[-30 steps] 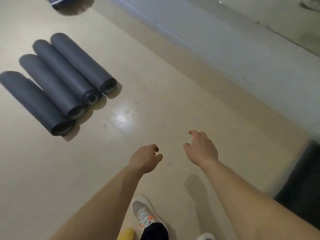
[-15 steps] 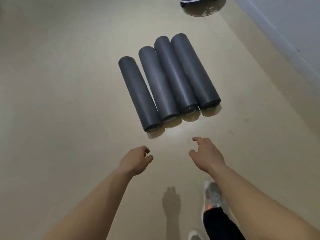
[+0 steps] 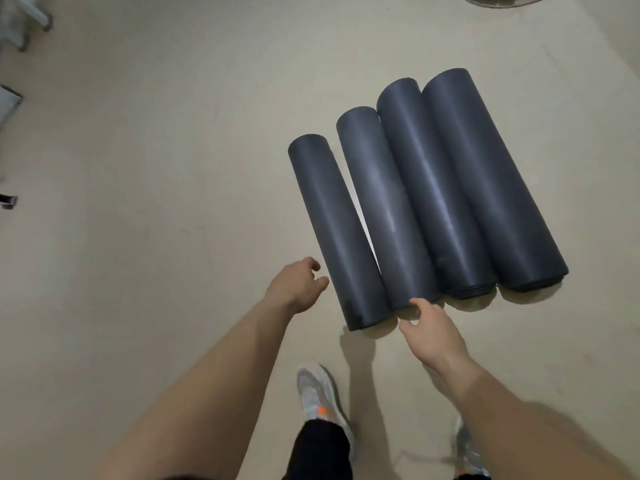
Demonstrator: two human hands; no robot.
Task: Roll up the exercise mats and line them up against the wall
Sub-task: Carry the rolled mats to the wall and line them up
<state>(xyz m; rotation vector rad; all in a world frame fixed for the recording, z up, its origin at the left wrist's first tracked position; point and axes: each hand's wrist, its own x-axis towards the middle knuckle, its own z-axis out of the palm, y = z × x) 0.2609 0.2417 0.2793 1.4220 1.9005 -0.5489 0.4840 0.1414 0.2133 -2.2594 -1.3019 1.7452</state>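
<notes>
Several dark grey rolled exercise mats lie side by side on the beige floor. The leftmost rolled mat point(image 3: 337, 230) is the shortest-looking and nearest; the second mat point(image 3: 388, 209) lies against it, and two more mats point(image 3: 485, 181) lie to the right. My left hand point(image 3: 297, 287) hovers just left of the leftmost mat's near end, fingers loosely curled, holding nothing. My right hand point(image 3: 431, 332) reaches toward the near ends of the first two mats; its fingers are relaxed and its fingertips are at the second mat's end.
My two shoes point(image 3: 320, 400) stand on the floor below the hands. White furniture legs point(image 3: 20, 26) show at the far left edge. A dark round object point(image 3: 498, 0) sits at the top edge beyond the mats.
I have stepped closer to the rolled mats, which now fill the right middle of the view. Both hands have reached forward to the mats' near ends.
</notes>
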